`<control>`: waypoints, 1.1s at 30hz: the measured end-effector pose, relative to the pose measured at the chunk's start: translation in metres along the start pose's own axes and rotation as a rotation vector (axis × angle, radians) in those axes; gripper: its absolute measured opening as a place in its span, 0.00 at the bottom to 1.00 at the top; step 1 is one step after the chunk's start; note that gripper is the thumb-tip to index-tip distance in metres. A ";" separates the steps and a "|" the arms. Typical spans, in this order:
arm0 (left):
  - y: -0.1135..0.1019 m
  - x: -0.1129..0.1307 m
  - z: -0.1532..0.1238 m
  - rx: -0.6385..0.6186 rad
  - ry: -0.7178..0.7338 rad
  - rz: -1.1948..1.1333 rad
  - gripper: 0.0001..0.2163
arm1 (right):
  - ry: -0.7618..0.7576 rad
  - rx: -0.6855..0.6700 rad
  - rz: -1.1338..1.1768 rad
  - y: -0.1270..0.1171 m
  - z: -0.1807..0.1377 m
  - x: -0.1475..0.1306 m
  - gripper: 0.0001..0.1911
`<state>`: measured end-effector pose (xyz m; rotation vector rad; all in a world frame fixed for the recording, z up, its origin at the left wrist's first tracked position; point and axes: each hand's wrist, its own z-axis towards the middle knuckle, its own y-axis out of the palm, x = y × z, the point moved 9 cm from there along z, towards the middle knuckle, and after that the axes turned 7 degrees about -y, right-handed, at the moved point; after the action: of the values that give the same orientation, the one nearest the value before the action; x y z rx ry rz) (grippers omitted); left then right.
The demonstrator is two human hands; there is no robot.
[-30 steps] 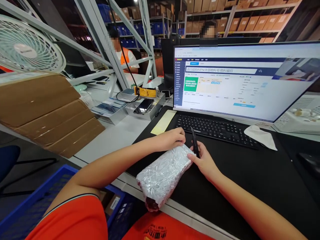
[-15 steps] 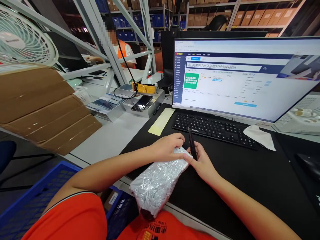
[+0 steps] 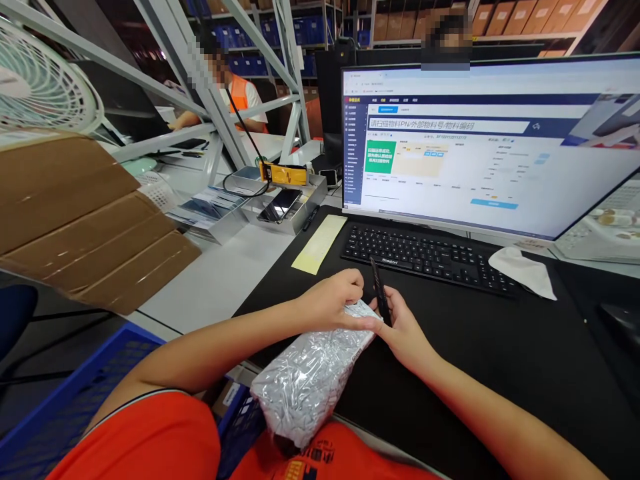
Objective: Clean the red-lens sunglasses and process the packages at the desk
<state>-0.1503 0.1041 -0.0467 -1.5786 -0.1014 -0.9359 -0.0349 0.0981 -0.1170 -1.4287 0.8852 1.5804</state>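
Observation:
A silvery crinkled plastic package [image 3: 310, 377] lies slanted across the front edge of the black desk mat [image 3: 500, 347], its near end hanging over my lap. My left hand [image 3: 333, 301] rests curled over the far end of the package, fingers pressed on it. My right hand [image 3: 400, 327] touches the same end from the right and grips a slim black pen [image 3: 380, 292] that points up toward the keyboard [image 3: 425, 257].
A wide monitor [image 3: 490, 143] stands behind the keyboard. A yellow paper strip [image 3: 320, 243] and a white tissue [image 3: 523, 270] lie on the desk. Cardboard boxes [image 3: 85, 220], a fan [image 3: 45, 87] and a blue crate [image 3: 60, 413] are left. Trays with a phone [image 3: 280, 205] and other people sit beyond.
The package has slid toward me, further over the desk edge. Both hands moved with it, keeping hold of its far end; the pen stays in my right hand.

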 end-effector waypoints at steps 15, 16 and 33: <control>-0.014 0.014 -0.048 0.049 -0.170 0.113 0.16 | 0.148 -0.110 -0.680 -0.093 -0.023 -0.078 0.24; -0.013 0.014 -0.046 0.045 -0.173 0.134 0.16 | 0.142 -0.144 -0.724 -0.089 -0.027 -0.082 0.23; 0.002 0.038 -0.032 0.030 0.099 0.041 0.18 | 0.304 0.031 -0.145 -0.045 -0.019 -0.037 0.28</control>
<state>-0.1400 0.0593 -0.0269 -1.4984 -0.0130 -0.9742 0.0151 0.0957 -0.0817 -1.6989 0.9505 1.2572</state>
